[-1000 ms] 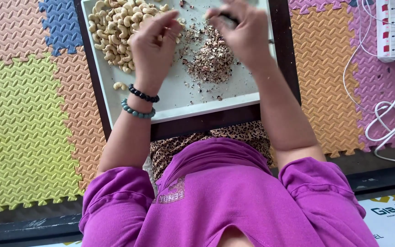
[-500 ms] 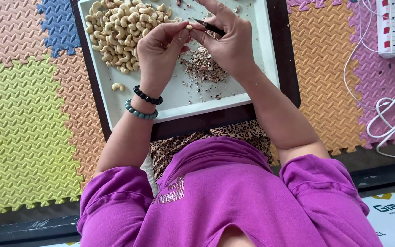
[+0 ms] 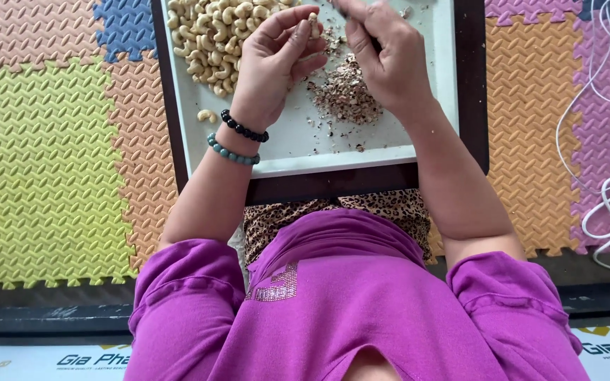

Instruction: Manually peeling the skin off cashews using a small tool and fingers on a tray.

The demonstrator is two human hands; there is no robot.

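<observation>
Along the bottom edge a white printed sheet with dark lettering and a yellow mark lies on the floor, showing at both lower corners. Above it, on a white tray, the left hand pinches a pale cashew nut between thumb and fingertips. The right hand is curled shut just beside it, over the pile of brown husk scraps; what it grips cannot be made out. A heap of peeled cashews lies left of the left hand.
</observation>
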